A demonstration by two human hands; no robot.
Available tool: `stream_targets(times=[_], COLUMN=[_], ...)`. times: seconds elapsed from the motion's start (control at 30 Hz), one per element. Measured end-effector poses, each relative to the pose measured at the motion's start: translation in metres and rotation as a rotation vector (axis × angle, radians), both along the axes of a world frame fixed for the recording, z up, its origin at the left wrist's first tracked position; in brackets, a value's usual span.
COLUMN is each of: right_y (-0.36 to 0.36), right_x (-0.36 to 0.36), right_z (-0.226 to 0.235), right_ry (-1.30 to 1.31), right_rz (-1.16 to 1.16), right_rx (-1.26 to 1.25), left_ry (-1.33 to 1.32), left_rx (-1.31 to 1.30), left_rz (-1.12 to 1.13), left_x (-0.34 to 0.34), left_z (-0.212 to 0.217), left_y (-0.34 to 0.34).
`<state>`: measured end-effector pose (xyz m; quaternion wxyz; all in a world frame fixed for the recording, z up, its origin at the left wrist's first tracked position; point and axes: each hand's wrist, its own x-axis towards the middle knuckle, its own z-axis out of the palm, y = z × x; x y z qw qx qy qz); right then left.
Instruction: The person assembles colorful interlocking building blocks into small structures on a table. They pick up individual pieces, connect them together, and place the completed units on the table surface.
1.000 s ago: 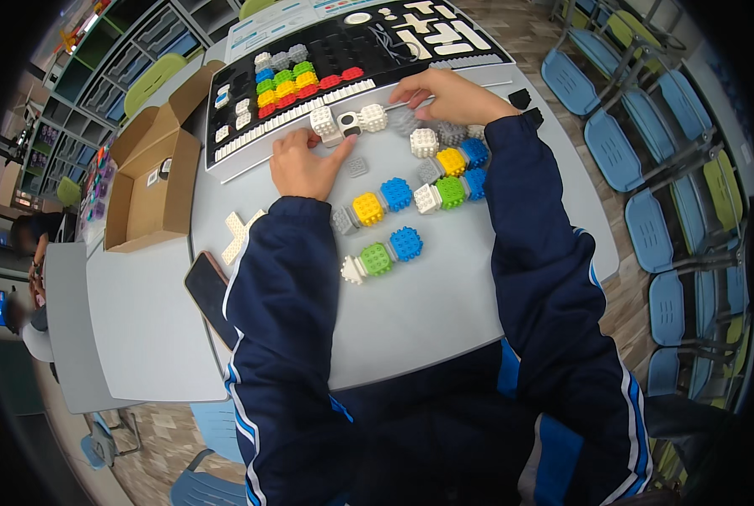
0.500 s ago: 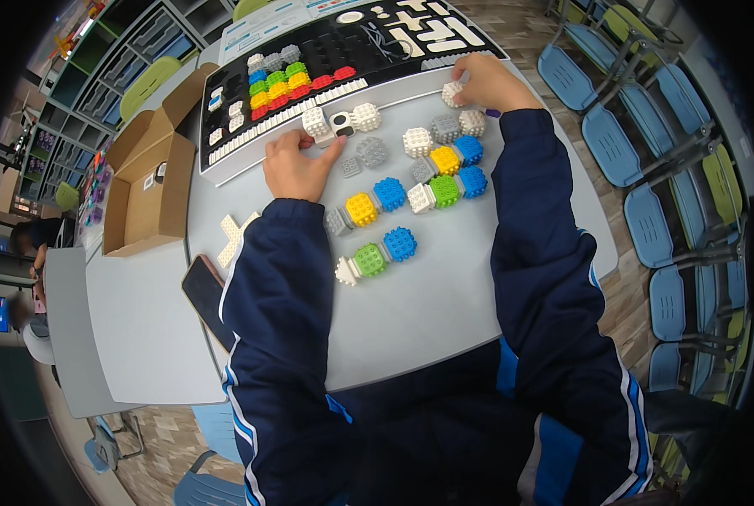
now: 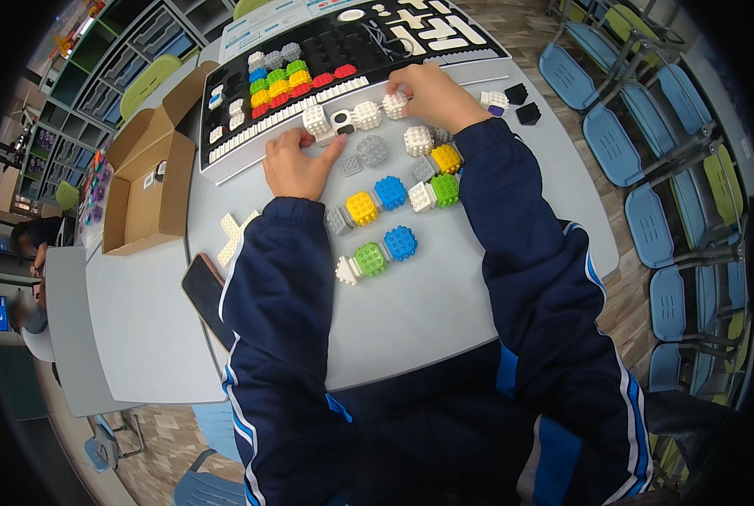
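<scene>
the white cube (image 3: pixel 394 104) sits at the right end of a short white row (image 3: pixel 341 121), just before the black tray (image 3: pixel 309 59). a sideways nudge could break that loose row apart. right hand (image 3: pixel 432 94) is pinched closed on the cube; left hand (image 3: pixel 297 164) rests half curled, fingertips against the row's left cube (image 3: pixel 317 123), holding nothing.

An open cardboard box (image 3: pixel 145 198) sits at the desk's (image 3: pixel 444 312) left edge, a dark phone (image 3: pixel 206 297) overhangs its near-left edge, and blue chairs (image 3: pixel 638 160) line the right.
</scene>
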<state>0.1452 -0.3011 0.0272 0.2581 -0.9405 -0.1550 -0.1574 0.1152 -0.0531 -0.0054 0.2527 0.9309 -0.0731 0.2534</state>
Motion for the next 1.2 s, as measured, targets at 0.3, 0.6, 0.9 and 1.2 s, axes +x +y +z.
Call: stream_targets(times=[0.3,0.6,0.9,1.2], right_y=[0.009,-0.007,-0.01,-0.022], right_x=[-0.008,-0.036,-0.024,-0.01], right_z=[0.009,0.058,0.047,0.023], right_ry=[0.038,0.346,0.41,0.142], right_rz=[0.019,0.071,0.159,-0.1], right_rx=[0.018,-0.107,-0.121,-0.068], left_ry=[-0.021,-0.022,-0.018,-0.027], left_rx=[0.01,0.01,-0.006,0.01], left_rz=[-0.005,-0.001,-0.007,-0.012], left_x=[0.0,0.0,-0.001,0.001], left_z=[0.0,-0.001,-0.001,-0.003], left_y=[0.0,0.001,0.001,0.002])
